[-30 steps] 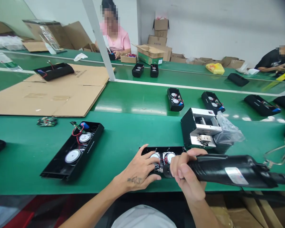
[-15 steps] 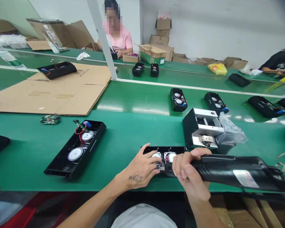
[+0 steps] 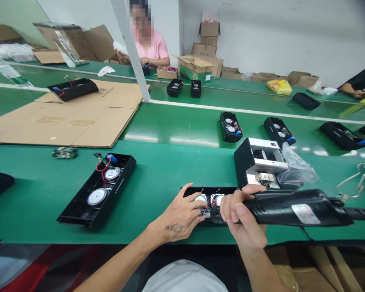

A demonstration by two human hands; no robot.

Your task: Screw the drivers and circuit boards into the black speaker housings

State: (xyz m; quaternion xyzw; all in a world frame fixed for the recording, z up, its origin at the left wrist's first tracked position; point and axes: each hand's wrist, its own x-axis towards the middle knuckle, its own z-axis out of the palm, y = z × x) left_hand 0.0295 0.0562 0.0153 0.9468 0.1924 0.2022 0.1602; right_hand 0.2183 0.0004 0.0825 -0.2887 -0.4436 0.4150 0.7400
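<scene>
My right hand is wrapped round the front of a black electric screwdriver, whose tip points at a black speaker housing near the table's front edge. Two round silver drivers with red wires show inside the housing. My left hand rests on the housing's left part, fingers curled over one driver and holding it steady. The screwdriver's bit is hidden behind my fingers.
A second open speaker housing lies at the left, beside a small circuit board. A screw feeder box with a plastic bag stands behind my hands. More housings ride the green belt. Flat cardboard lies far left. Co-workers sit beyond.
The screwdriver's body has lifted slightly and its cable has swung up at the right. Both hands stay on the housing. The housings on the belt have drifted a little to the right.
</scene>
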